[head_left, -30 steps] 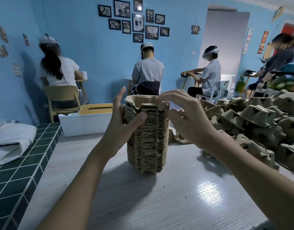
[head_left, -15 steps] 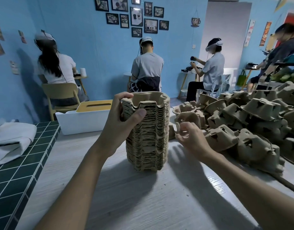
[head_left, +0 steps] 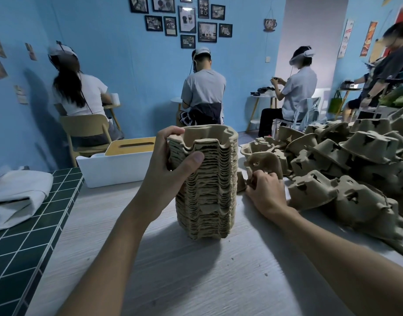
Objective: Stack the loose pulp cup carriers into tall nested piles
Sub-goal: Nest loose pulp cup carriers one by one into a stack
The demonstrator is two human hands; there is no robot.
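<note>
A tall nested pile of brown pulp cup carriers stands upright on the pale wooden table. My left hand grips the pile's upper left side, thumb across the front and fingers over the rim. Just right of the pile, my right hand pinches the lower edge of a loose carrier that is tipped on its side. A big heap of loose carriers covers the table's right side, most lying upside down.
A white box with a wooden slotted lid sits behind the pile at the left. A green tiled counter with a folded white cloth borders the table's left. Several people sit at small tables along the blue wall.
My right hand left the top of the pile, dropped to the table on the right and took hold of a loose carrier. My left hand stayed on the pile.
</note>
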